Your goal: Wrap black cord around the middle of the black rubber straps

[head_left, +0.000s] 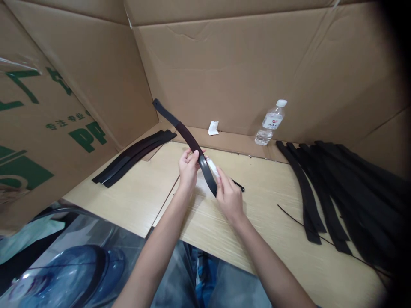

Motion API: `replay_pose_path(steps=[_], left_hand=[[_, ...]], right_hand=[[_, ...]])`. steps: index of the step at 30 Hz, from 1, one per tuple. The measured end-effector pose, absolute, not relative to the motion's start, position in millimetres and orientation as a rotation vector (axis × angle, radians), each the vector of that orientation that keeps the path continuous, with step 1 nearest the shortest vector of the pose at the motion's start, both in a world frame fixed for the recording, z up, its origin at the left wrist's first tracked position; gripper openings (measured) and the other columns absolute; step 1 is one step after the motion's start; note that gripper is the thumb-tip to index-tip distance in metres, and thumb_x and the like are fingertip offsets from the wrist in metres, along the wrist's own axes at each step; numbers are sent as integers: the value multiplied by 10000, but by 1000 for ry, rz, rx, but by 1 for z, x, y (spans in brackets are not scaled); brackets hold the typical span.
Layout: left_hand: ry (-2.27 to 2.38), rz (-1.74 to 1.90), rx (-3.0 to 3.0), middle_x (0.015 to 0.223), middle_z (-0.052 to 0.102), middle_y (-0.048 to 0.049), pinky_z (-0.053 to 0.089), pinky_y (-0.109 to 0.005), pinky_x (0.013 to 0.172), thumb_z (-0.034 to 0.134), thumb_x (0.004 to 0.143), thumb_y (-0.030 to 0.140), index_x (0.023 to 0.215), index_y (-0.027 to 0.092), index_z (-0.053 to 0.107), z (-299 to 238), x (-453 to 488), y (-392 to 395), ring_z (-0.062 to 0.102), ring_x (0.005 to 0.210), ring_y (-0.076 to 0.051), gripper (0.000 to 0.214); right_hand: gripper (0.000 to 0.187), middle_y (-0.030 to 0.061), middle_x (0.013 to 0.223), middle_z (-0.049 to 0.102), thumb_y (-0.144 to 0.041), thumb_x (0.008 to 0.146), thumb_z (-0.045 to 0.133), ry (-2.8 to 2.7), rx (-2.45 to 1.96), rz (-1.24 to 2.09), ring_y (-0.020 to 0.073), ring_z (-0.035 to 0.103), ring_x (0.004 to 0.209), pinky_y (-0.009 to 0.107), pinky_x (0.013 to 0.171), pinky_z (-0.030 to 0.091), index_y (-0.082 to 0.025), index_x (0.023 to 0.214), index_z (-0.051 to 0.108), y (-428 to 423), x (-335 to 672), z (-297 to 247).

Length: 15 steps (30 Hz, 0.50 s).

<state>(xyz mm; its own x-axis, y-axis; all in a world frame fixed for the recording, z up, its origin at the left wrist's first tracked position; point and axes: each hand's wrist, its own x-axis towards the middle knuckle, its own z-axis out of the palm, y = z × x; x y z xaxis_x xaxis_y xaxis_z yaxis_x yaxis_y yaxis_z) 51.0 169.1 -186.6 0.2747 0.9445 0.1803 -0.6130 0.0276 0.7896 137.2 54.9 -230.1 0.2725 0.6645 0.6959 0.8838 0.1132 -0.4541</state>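
Observation:
My left hand point(189, 167) is closed around the middle of a long, curved black strip point(190, 139), thumb on top. The strip slants up to the left above the table, and its upper end has a small hole. Its middle section looks dull and dark brownish, while the lower part is glossy. At the lower end, my right hand point(230, 194) is closed, with a narrow white piece point(212, 167) between its fingers alongside the strip. Whether those fingers also grip the strip is unclear. A thin black rod point(238, 185) shows beyond my right hand; its other end is hidden.
Several black strips point(135, 156) lie at the left, and a larger pile point(340, 188) lies at the right beside a thin black cord point(290, 217). A water bottle point(270, 122) and white scrap point(213, 128) stand near the cardboard wall point(231, 77). A big blue jug point(73, 273) is below left.

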Motion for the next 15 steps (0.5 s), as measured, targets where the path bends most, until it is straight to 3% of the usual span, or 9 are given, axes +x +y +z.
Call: replay_pose_path(steps=[4, 10, 15], left_hand=[[510, 1293, 881, 920, 639, -74, 514, -267, 702, 744, 693, 333, 990, 130, 486, -192, 49, 175, 633, 696, -121, 443], [498, 1228, 1015, 792, 588, -34, 402, -190, 536, 705, 724, 335, 943, 123, 517, -191, 53, 170, 525, 566, -61, 358], [509, 1136, 1106, 696, 525, -8, 346, -192, 486, 667, 732, 384, 859, 131, 497, -177, 58, 170, 460, 505, -53, 330]], right_hand=[[402, 101, 1183, 616, -252, 985, 336, -1222, -1688, -266, 206, 627, 985, 296, 820, 488, -116, 1302, 543, 57, 149, -236], [433, 102, 1188, 614, -277, 953, 339, -1046, -1799, -170, 233, 615, 1005, 321, 813, 469, -143, 1306, 551, 62, 161, -239], [455, 105, 1176, 619, -282, 943, 332, -988, -1878, -103, 248, 618, 977, 321, 796, 449, -139, 1315, 550, 64, 162, -239]])
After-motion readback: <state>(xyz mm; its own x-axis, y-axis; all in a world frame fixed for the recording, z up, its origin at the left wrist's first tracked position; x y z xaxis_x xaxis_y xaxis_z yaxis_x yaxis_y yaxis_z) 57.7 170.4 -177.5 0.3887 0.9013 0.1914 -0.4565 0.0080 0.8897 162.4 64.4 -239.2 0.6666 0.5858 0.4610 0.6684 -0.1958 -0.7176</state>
